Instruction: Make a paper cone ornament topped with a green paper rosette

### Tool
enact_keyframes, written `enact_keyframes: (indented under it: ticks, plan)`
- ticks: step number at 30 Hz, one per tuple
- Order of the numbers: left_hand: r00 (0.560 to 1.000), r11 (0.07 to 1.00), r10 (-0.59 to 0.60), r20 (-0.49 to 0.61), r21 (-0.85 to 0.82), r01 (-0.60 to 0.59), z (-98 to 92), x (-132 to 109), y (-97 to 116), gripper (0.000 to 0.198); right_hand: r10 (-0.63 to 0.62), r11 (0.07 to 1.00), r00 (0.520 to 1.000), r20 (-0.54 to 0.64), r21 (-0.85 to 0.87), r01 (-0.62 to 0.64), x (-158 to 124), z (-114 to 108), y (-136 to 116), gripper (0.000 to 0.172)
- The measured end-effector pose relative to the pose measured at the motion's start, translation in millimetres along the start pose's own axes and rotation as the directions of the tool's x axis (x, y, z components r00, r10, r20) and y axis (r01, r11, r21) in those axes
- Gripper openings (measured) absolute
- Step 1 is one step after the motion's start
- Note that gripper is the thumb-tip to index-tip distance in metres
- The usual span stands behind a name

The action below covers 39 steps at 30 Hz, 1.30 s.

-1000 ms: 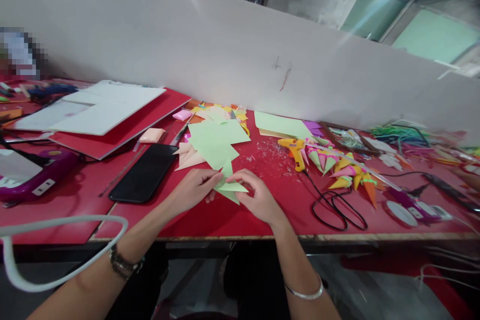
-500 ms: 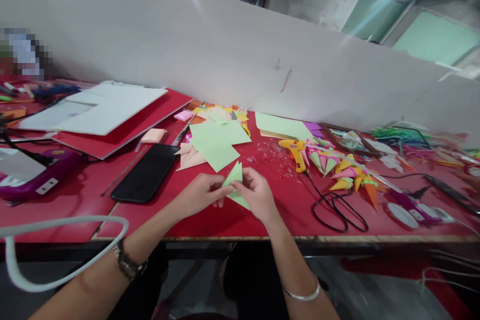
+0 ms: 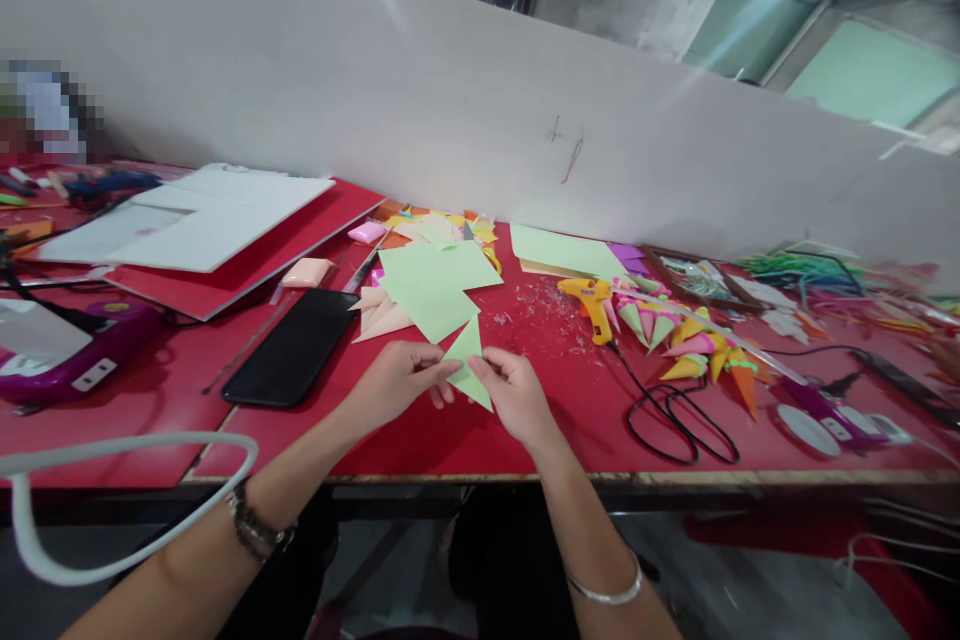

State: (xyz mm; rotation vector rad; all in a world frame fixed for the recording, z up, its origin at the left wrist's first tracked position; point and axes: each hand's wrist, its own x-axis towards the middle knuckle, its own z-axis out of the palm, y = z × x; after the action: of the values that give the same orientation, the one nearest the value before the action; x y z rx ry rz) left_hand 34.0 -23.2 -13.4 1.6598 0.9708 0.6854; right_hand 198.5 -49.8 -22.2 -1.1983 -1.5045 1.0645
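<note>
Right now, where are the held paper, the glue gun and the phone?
Held paper [image 3: 466, 345]: head view, on its upper green face.
Glue gun [image 3: 595, 303]: head view, on its yellow body.
Phone [image 3: 291, 348]: head view, mid-way along its dark face.

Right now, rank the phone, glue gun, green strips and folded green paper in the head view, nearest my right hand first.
1. Folded green paper: held by your right hand.
2. Glue gun: right of that hand.
3. Phone: leftward, past your left hand.
4. Green strips: far right, toward the wall.
</note>
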Motion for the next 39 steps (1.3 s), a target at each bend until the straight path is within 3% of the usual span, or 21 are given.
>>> enact_keyframes:
  ticks: [4, 9, 14, 17, 24, 26, 31, 39]
  plan:
    - [0.997, 0.998, -0.011, 0.071, -0.069, 0.016, -3.8, 1, 1, 0.029, 0.020, 0.999, 0.998, 0.053, 0.024, -0.021, -2, -2, -3, 0.029]
    - [0.999, 0.999, -0.029, 0.013, 0.029, 0.029, -6.6, -1, 2, 0.034, 0.008, 0.998, 0.996, 0.086, 0.058, -0.013, -3, -4, -4, 0.031]
    - [1.000, 0.995, 0.006, 0.021, 0.104, -0.008, -7.5, -3, 5, 0.038, -0.043, 0.996, 0.999, -0.013, -0.076, 0.042, -2, -8, -3, 0.030]
    - [0.999, 0.993, 0.038, 0.038, 0.107, -0.042, -7.1, -3, 7, 0.038, -0.079, 0.990, 0.997, -0.015, -0.118, 0.077, -2, -8, -4, 0.031]
    - [0.996, 0.990, 0.048, -0.070, 0.136, -0.038, -7.9, -2, 8, 0.040, -0.167, 0.986, 0.986, -0.006, -0.010, 0.167, -5, -6, -6, 0.016]
    - [0.997, 0.993, 0.039, -0.070, 0.113, -0.031, -9.5, -1, 8, 0.040, -0.224, 0.974, 0.974, 0.008, 0.047, 0.224, -4, -8, -6, 0.027]
    - [1.000, 0.999, 0.018, 0.018, 0.030, -0.019, -10.6, -3, 8, 0.037, -0.316, 0.942, 0.939, 0.136, -0.071, 0.327, -4, -12, -10, 0.027]
    - [0.992, 0.999, 0.033, 0.124, -0.043, -0.028, -4.3, -4, 8, 0.035, -0.247, 0.967, 0.969, -0.010, -0.071, 0.246, -6, -7, -11, 0.011]
